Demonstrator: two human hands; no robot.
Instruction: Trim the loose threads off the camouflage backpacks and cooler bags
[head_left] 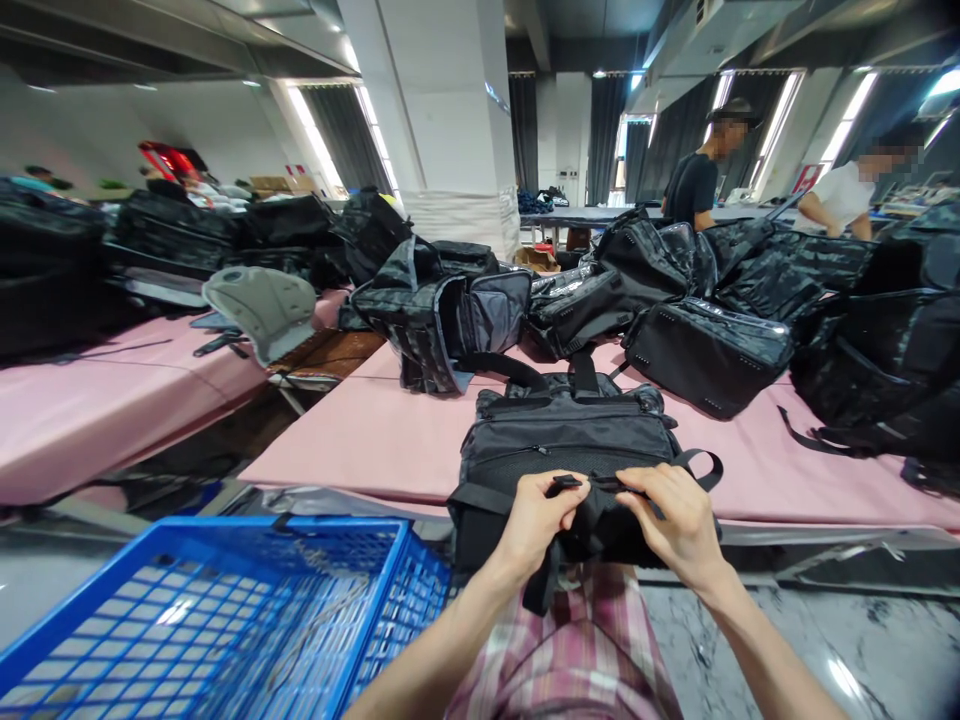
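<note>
Backpack (562,440) seen as matt black woven cloth, mesh panel across front. Buckle (564,485) taken for black plastic. Surface (375,440) covered in matt pink cloth. Crate (225,610) seen as glossy blue plastic lattice. Stacked bags (705,350) wrapped in shiny clear film. Floor (847,640) polished, marbled, glossy.

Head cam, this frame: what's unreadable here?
Head view: black plastic buckle on the dark grey fabric backpack, mostly covered by the left hand and right hand; joined or apart, cannot tell.
Head view: backpack's lower part, hidden behind both hands.
Head view: blue plastic lattice crate, cut by the bottom and left edges.
</note>
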